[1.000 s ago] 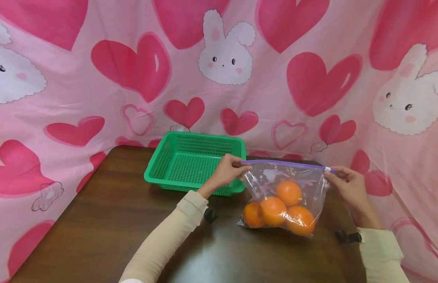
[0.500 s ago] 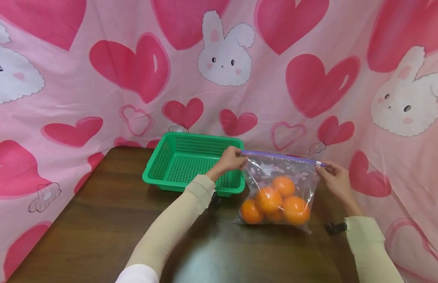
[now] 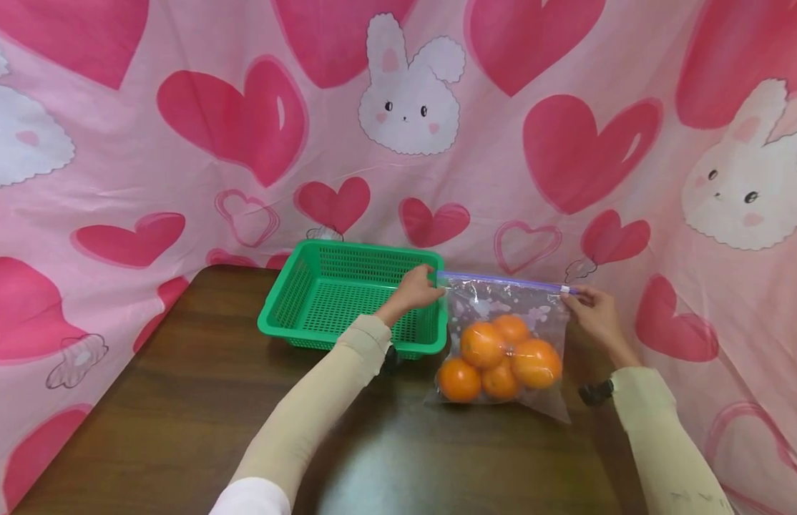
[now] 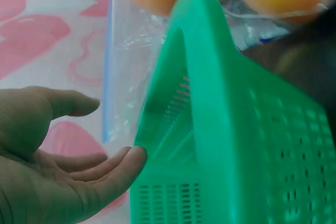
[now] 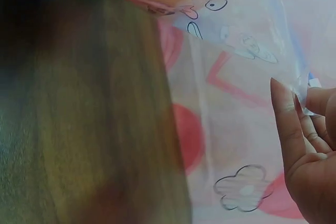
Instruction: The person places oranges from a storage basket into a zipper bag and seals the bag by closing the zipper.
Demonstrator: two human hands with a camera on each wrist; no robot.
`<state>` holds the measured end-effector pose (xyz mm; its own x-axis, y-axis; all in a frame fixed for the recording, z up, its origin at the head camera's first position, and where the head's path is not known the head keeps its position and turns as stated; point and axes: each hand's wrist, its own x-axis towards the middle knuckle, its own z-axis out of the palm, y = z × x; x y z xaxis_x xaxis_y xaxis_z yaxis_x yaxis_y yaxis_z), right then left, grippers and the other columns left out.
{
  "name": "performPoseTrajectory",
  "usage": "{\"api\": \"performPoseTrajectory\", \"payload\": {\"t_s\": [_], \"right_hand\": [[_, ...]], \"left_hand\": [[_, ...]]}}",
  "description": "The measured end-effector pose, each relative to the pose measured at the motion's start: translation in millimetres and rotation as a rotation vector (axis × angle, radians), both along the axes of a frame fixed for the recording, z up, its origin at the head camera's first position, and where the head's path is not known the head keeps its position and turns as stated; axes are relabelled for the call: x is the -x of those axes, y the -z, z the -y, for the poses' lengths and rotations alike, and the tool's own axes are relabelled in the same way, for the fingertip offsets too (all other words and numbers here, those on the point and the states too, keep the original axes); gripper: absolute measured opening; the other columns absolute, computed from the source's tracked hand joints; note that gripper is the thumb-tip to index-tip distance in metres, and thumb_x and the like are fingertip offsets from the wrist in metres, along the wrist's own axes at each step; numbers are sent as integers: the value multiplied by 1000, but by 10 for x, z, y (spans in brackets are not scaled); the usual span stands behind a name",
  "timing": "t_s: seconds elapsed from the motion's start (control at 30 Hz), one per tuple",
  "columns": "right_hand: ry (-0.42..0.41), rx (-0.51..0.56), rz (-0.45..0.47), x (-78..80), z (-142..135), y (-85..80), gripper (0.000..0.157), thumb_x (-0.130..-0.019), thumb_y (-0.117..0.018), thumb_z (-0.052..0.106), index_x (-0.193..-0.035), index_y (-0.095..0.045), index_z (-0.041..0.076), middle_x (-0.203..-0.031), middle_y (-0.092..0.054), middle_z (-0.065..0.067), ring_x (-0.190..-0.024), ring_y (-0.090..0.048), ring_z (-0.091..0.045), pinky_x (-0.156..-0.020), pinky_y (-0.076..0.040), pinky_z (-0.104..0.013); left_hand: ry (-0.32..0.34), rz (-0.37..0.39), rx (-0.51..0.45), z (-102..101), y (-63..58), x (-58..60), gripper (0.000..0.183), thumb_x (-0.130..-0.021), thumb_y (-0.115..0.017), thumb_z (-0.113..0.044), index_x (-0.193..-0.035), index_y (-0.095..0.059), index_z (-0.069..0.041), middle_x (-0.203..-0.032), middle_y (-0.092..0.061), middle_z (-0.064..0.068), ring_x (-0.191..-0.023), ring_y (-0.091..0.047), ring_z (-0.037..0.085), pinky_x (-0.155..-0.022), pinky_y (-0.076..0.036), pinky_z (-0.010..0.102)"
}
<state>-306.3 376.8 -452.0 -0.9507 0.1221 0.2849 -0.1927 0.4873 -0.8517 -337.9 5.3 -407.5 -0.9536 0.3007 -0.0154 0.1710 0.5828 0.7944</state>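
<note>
A clear zip bag (image 3: 548, 318) with a purple zip strip (image 3: 495, 279) hangs upright at the right of the basket, several oranges (image 3: 482, 345) bunched inside it. My right hand (image 3: 597, 318) pinches the bag's top right corner by the white slider (image 3: 565, 290), between thumb and fingers in the right wrist view. Beside the other end of the strip is my left hand (image 3: 410, 292). In the left wrist view its thumb and fingers are spread apart, holding nothing, with a fingertip (image 4: 137, 157) right at the rim of the green basket (image 4: 210, 77).
The green basket (image 3: 308, 335), with slotted walls and nothing inside, stands at the back of the dark wooden table (image 3: 179, 400), under my left hand. A pink curtain (image 3: 476, 172) with hearts and rabbits surrounds the table at the back and sides.
The bag has shifted left and up, and the oranges have settled into a tighter bunch. My right hand has moved left with the corner. My left hand has let go of the strip's left end.
</note>
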Motion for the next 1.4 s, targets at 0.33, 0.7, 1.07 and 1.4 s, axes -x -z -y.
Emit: {"api": "performPoseTrajectory", "payload": {"t_s": [0.33, 0.7, 1.07, 1.4], "right_hand": [[-11, -30, 130, 197, -107, 189, 44, -103, -61, 22, -125, -57, -16, -79, -64, 16, -65, -62, 1, -61, -57, -18], [35, -178, 181, 280, -176, 327, 42, -103, -61, 22, -121, -62, -15, -101, -69, -27, -68, -61, -4, -62, -56, -17], [2, -119, 96, 382, -2, 387, 38, -102, -60, 13, -123, -59, -19, -109, -65, -38, -65, -60, 2, -61, -55, -14], [-218, -141, 195, 551, -22, 409, 55, -104, -58, 29, -128, -51, -20, -95, -68, -19, -74, -64, -12, -68, -60, -27]], "left_hand": [[84, -262, 227, 399, 60, -129, 49, -101, -62, -17, -145, -51, 1, -143, -57, 18, -132, -54, 33, -108, -49, 46], [3, -368, 276, 900, 61, -271, 43, -101, -64, -18, -141, -58, -2, -142, -59, 16, -135, -52, 34, -110, -46, 49], [25, -364, 274, 1272, 160, -284, 45, -102, -61, -19, -143, -55, -4, -145, -57, 15, -137, -50, 34, -110, -45, 51], [1, -376, 299, 1507, 187, -338, 47, -101, -63, -19, -145, -54, -2, -146, -56, 18, -138, -49, 37, -112, -42, 54]]}}
